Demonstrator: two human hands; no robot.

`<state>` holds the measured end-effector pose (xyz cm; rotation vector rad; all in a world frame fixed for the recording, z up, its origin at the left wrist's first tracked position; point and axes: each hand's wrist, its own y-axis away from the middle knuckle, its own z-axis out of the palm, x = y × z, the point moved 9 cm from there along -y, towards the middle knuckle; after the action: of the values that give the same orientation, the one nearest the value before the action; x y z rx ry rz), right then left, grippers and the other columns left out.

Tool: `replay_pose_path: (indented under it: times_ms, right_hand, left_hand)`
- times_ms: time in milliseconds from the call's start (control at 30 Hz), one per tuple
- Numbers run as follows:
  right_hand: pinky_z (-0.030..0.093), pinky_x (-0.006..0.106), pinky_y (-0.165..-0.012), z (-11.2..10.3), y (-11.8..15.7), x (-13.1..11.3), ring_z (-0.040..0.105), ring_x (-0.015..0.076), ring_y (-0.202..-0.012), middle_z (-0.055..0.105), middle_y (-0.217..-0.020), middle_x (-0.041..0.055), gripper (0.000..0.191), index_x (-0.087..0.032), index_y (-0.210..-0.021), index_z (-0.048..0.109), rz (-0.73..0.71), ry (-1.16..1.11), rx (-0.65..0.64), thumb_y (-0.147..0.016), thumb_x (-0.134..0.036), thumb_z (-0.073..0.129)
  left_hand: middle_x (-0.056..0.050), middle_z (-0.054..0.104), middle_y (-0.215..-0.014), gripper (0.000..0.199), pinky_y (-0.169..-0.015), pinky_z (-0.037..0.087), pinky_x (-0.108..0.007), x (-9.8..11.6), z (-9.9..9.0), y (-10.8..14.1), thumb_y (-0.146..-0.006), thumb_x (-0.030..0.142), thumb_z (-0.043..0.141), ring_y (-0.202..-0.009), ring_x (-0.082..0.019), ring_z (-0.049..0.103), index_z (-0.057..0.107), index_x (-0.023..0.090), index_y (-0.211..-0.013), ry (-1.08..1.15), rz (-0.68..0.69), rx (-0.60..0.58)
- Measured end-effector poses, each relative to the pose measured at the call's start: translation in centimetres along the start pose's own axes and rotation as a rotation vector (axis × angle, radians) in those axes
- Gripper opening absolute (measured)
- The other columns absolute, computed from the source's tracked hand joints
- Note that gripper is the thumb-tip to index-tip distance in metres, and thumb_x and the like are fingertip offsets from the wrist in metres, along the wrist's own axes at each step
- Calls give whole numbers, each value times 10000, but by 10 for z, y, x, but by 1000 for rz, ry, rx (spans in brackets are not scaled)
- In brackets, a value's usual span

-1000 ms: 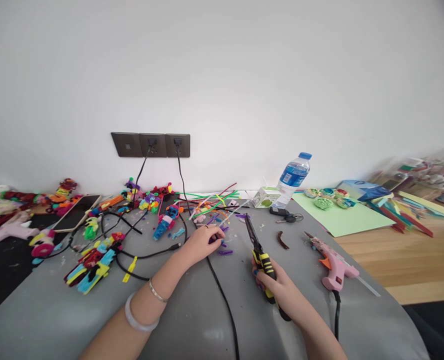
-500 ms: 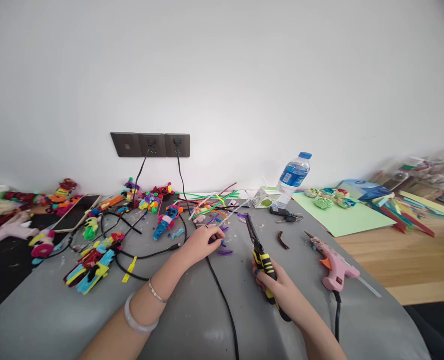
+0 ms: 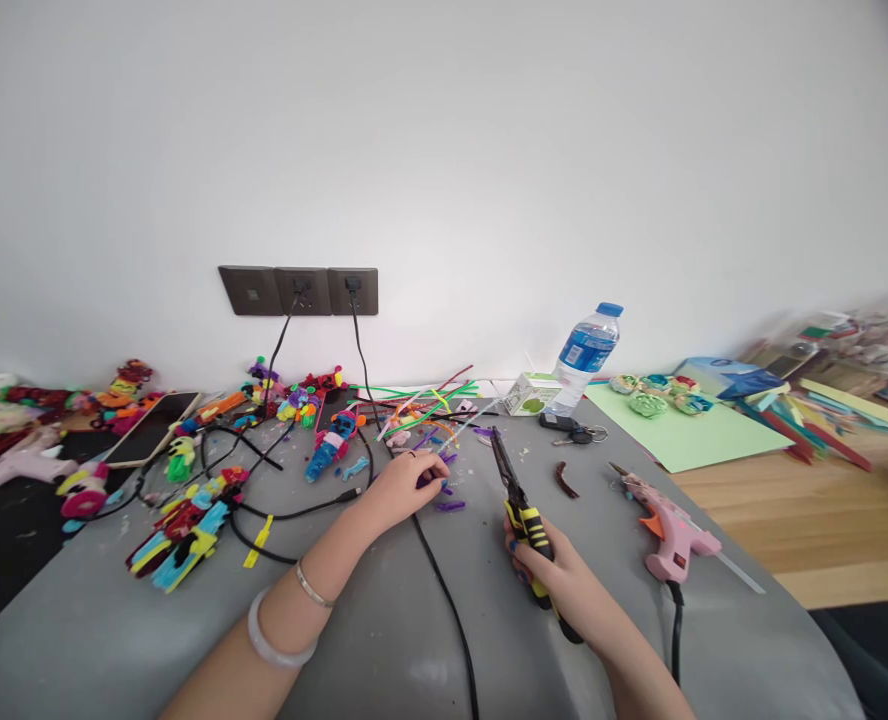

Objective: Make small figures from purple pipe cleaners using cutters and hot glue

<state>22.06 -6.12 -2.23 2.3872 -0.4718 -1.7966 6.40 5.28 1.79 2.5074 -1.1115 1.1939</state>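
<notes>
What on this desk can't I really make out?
All in the head view:
- Left hand: its own fingers hide whether it grips one of the purple pieces.
- Pliers: the right hand covers part of the handles.
- Black cord: cut off by the bottom edge.
- Far-right pile: blurred.
- Bottle label: print too small to read.

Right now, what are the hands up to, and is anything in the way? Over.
Right hand gripping needle-nose pliers. Left hand at purple pipe-cleaner pieces, grip unclear. Possible snag: black cable lying between the hands.
</notes>
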Motion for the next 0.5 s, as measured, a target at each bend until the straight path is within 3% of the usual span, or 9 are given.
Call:
replay_pose_path:
  times_ms: [500]
  right_hand:
    - [407, 273, -574, -1, 1, -3, 477, 153, -600, 520, -689, -18, 297, -203, -887, 553, 0, 8, 22, -654, -387, 557]
  left_hand:
    - [-28, 689, -951, 174, -768, 464, -284, -1, 1, 0, -826, 142, 539, -860, -176, 602, 652, 203, -943, 0, -3, -5]
